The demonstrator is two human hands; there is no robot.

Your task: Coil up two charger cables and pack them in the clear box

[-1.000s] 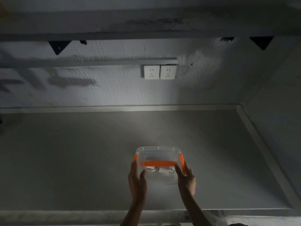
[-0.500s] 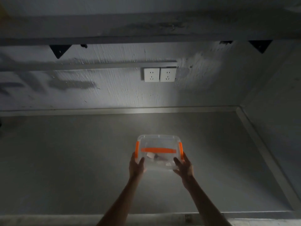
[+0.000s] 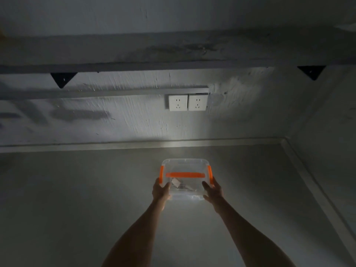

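Note:
A clear box (image 3: 185,166) with an orange handle across its lid and orange side latches rests on the grey table, lid on. Through the plastic I see pale charger parts (image 3: 178,185) inside, blurred and dim. My left hand (image 3: 160,190) grips the box's near left side. My right hand (image 3: 212,191) grips its near right side. Both arms stretch forward over the table.
The grey table (image 3: 77,199) runs to a wall at the back and another on the right. Two white wall sockets (image 3: 187,102) sit above the box. A shelf (image 3: 134,53) on black brackets hangs higher up. The scene is dim.
Both hands have pushed the box away from me toward the back wall, and my arms are more stretched out than a second ago.

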